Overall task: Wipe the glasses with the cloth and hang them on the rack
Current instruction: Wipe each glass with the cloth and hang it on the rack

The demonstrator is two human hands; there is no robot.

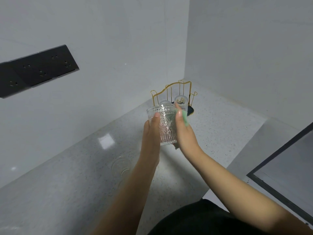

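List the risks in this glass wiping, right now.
1. The patterned glass is held in the air between the left hand and right hand over the hard counter; a slip could break it.
2. The gold rack already carries glasses, so hanging this one might knock them.

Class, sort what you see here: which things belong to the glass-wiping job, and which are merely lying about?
Belonging to the job:
held glass
green cloth
gold rack
glasses on the rack
glass on the counter

Lying about:
black socket panel
dark-framed panel
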